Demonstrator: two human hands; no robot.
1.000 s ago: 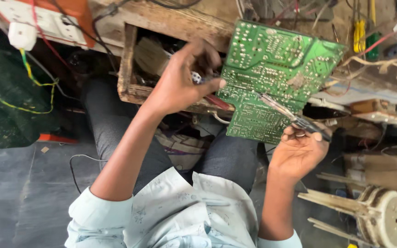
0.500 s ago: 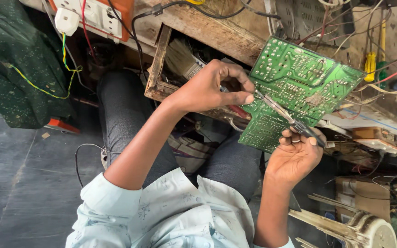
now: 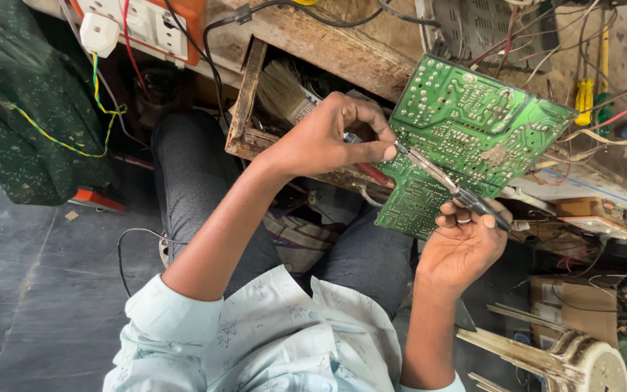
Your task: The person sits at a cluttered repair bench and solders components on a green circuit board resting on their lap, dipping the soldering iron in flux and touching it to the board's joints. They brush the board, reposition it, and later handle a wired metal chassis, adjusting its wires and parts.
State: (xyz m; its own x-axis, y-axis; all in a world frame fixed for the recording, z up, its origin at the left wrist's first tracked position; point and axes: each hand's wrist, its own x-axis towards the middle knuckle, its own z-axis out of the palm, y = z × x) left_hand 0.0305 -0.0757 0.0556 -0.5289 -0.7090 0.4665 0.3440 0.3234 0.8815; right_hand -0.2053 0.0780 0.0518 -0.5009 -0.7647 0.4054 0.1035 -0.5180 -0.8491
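Hands meet at a green board (image 3: 473,138) that stands tilted over the person's lap, its solder side facing the camera, its upper edge against the cluttered counter (image 3: 342,43). The left hand (image 3: 328,138) has its grip clenched on the board's left edge, thumb and fingers pinching it, with a small metal part hidden between the fingers. The right hand (image 3: 466,247) is below the board, its grip closed around a thin metal tool (image 3: 448,181); the tool lies across the board and its tip comes close to the left thumb. Behind the left hand a brush (image 3: 284,91) lies in an open wooden drawer (image 3: 244,109). A white plug (image 3: 99,33) sits in an orange socket strip (image 3: 154,29) at the upper left.
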